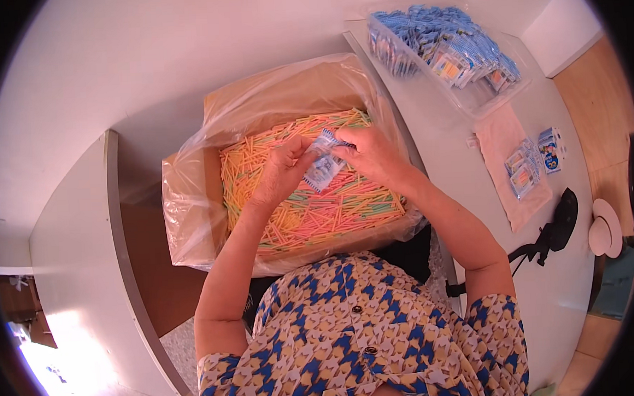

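Note:
Above the open carton, my left hand pinches the left side of a small clear plastic packet with blue printed edges. My right hand grips its upper right corner, fingers closed. Whether anything is inside the packet I cannot make out. Below both hands, a mass of thin pastel sticks in yellow, pink, orange and green fills the cardboard box. A clear plastic liner hangs over the box's sides.
On the right-hand table stands a clear plastic bin heaped with blue packets. Several more packets lie on a pink cloth. A black jointed clamp arm is nearer me. Another grey tabletop curves along my left.

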Demonstrator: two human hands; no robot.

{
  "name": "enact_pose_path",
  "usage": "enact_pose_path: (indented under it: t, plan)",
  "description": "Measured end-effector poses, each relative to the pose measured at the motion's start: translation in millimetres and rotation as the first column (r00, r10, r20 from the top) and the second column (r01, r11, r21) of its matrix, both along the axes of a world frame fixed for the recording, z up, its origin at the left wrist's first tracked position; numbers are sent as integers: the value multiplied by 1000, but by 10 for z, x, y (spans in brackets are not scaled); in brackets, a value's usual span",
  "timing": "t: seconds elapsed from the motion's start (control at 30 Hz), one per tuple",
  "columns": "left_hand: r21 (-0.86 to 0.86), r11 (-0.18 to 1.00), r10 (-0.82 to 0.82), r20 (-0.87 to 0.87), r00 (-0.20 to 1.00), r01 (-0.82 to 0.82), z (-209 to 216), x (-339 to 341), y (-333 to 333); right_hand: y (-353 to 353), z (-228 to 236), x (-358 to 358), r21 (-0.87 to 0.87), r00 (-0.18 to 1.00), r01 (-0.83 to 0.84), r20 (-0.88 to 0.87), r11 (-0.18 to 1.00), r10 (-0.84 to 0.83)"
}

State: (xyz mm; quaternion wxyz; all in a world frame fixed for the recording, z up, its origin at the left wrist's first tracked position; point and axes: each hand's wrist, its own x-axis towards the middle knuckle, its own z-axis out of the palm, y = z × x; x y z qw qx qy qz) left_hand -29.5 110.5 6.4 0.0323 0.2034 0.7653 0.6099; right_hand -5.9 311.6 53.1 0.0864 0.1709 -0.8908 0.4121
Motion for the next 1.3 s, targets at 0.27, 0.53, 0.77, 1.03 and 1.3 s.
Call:
enact_pose_path:
  t: [0.27, 0.53, 0.77, 1.03, 1.3]
  plan:
    - [78, 940, 330, 55, 943, -333, -61, -31, -869, -539, -481, 74, 317, 928, -346, -26, 883, 372]
    - [173, 862, 468, 87, 880, -476, -203, 106, -1141, -1074, -551, 71, 839, 900, -341, 160, 425, 407]
    - [168, 889, 422, 61, 905, -426, -153, 58, -1077, -1048, -607, 23, 786, 900, -392, 219, 479, 378]
    - [252, 873, 379, 187, 906, -417, -58, 74, -1113, -738, -317, -102, 163, 817, -316, 547, 935, 181]
    - [382, 791, 396, 275, 876, -478, -19, 88, -1174, -1001, -548, -543, -425, 454, 291, 850, 857, 267]
